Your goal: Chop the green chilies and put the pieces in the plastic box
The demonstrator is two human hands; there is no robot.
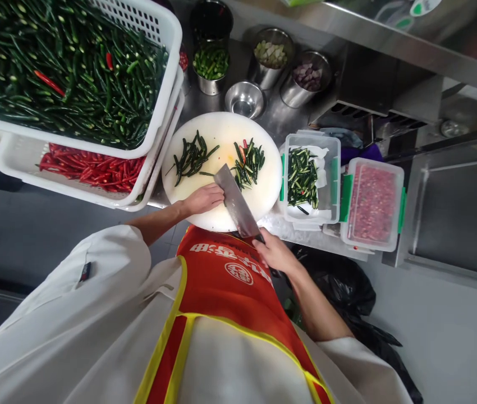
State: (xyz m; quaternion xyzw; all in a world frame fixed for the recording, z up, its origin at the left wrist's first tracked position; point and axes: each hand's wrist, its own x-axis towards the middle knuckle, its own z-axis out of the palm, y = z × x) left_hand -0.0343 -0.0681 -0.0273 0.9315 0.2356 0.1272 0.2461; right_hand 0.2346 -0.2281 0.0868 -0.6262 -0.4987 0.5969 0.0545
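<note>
Head view, green chilies point(188, 159): lay in two piles on the white cutting board point(221, 124), centre of the frame.
Right hand point(275, 250): fingers were clamped round the cleaver point(238, 206), just below centre.
Left hand point(205, 198): fingers curled together beside the cleaver; whether they gripped anything, I could not tell.
White basket point(174, 50): held more chilies, upper left.

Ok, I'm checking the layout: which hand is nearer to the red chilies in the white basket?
Left. The left hand is over the cutting board, to the right of the red chilies; the right hand, holding the cleaver, is farther right.
</note>
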